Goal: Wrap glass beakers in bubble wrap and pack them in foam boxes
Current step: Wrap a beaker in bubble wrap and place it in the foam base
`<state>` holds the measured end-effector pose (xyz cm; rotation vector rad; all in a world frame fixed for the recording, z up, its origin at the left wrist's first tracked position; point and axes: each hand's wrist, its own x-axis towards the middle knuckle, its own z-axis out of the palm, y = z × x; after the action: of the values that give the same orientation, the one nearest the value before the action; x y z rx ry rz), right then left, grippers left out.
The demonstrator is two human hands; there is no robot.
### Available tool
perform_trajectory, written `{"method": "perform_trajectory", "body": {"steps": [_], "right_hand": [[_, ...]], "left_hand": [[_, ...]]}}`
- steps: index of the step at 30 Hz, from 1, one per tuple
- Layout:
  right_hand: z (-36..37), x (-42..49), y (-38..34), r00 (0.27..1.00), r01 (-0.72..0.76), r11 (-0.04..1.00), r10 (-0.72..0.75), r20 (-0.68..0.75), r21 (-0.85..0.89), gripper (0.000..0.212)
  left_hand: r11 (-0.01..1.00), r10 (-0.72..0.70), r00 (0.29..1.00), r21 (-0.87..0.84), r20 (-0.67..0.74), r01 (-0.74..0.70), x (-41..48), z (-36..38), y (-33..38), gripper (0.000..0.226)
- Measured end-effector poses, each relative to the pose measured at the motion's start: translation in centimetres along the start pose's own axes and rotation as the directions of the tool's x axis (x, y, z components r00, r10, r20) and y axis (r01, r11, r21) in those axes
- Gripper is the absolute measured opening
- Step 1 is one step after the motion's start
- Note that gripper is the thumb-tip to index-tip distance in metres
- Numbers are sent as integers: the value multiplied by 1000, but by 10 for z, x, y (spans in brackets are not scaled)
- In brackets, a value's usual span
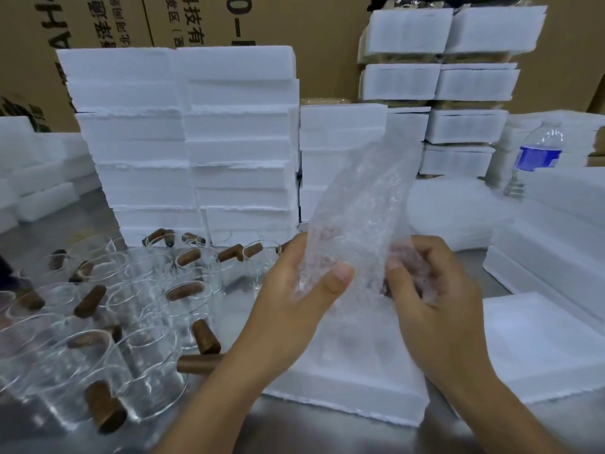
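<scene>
Both my hands hold a clear bubble wrap bag (363, 204) upright over a white foam box (353, 381) at the table's front. My left hand (294, 290) pinches the bag's lower left edge, thumb in front. My right hand (425, 290) grips the lower right side, where something brown shows faintly through the wrap. Several glass beakers with brown wooden handles (98, 316) stand crowded on the left of the metal table.
Tall stacks of white foam boxes (196, 142) stand behind the beakers, with more stacks (442, 77) at the back right. Foam pieces (550, 250) lie on the right. A water bottle with a blue label (537, 155) stands there. Cardboard cartons (114, 18) form the backdrop.
</scene>
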<state>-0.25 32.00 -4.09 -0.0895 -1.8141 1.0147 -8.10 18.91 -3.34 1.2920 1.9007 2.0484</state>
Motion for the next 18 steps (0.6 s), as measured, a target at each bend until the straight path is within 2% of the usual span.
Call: {"method": "perform_trajectory", "body": {"steps": [3,10,14,18], "right_hand": [[0,0,1,991,131,970,-134,0,-206,23],[-1,-4,-5,972,236,955,-231,50,-181,22],[0,-8,-7,973,226,960,-216,77,-166,18],[3,-10,-6,972,231,953,-220,76,-196,35]], "left_hand": [[1000,0,1000,-17,-23,0,0,1,-1,28],[1000,-11,1000,-6,-14,11,-1,5,-3,32],[1000,2,1000,19,26,-2,-2,7,-3,34],[1000,-20,999,25,41,19,-4,8,-5,39]]}}
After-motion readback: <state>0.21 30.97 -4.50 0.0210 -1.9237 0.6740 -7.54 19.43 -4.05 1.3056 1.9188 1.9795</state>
